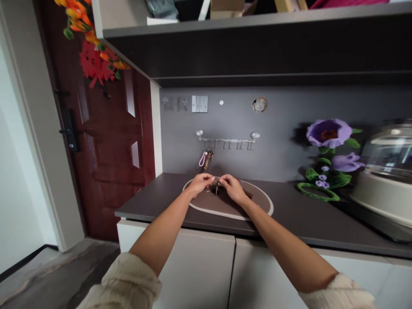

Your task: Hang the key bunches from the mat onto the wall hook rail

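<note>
Both hands are closed at the fingertips on a small bunch of keys [217, 189]. My left hand [201, 183] pinches it from the left, and my right hand [232, 188] pinches it from the right. The keys dangle between the two hands, over a brown oval mat [222, 208] with a pale rim. Some dark item [248, 194] lies on the mat, partly behind my right hand; its kind is unclear. On the wall just above, a metal hook rail [227, 140] carries other keys with a brown fob [207, 161] and a pink strap [202, 159] at its left end.
The mat lies on a dark countertop [289, 219] below an overhanging shelf [257, 51]. Purple felt flowers [330, 133] and a clear-topped white appliance [383, 189] stand to the right. At the left is a dark red door [106, 171]; switches [199, 104] are on the wall.
</note>
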Available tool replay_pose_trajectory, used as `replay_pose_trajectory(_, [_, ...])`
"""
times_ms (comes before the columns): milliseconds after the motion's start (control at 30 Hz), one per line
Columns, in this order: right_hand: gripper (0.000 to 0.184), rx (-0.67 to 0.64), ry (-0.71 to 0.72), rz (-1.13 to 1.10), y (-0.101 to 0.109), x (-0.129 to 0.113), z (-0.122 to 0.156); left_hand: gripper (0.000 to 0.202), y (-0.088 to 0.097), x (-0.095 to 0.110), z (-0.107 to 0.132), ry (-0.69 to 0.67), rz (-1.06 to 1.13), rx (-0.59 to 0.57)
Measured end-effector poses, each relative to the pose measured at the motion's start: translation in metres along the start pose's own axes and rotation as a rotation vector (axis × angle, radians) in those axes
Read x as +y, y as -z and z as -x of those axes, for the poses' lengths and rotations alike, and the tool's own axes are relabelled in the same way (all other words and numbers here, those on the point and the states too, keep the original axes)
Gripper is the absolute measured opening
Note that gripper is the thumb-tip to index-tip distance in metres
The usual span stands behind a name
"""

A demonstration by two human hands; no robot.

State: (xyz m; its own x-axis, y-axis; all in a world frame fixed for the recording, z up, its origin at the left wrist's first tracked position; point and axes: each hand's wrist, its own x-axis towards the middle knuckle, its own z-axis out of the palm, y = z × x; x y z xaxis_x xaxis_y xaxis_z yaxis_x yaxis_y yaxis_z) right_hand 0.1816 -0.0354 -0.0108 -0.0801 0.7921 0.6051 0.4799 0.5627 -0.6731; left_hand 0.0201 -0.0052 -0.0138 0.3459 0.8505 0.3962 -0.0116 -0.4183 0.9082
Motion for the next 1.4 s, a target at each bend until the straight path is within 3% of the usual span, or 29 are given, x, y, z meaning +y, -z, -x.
replay_pose_trajectory(167, [0.019, 0.053, -0.036, -0.056, 0.002, 0.002, -0.025, 0.029, 0.003, -0.010, -0.010, -0.080, -0.227, 0.243])
replay_pose_trajectory(300, [0.017, 0.137, -0.060, -0.073, 0.004, -0.001, -0.058, 0.027, 0.004, -0.017, -0.016, -0.153, -0.486, 0.334])
replay_pose_trajectory(467, [0.014, 0.230, -0.108, -0.070, 0.002, -0.012, -0.098, 0.026, 0.001, -0.017, -0.016, -0.231, -0.748, 0.354])
replay_pose_trajectory(800, [0.023, 0.379, -0.178, 0.182, -0.012, -0.018, -0.153, 0.027, -0.002, -0.015, -0.016, -0.203, -0.834, 0.352])
replay_pose_trajectory(1100, [0.026, 0.411, -0.226, 0.379, -0.021, -0.021, -0.168, 0.025, -0.002, -0.019, -0.021, -0.187, -0.850, 0.353])
replay_pose_trajectory(1400, [0.027, 0.406, -0.259, 0.439, -0.028, -0.016, -0.163, 0.024, -0.001, -0.020, -0.022, -0.190, -0.825, 0.338])
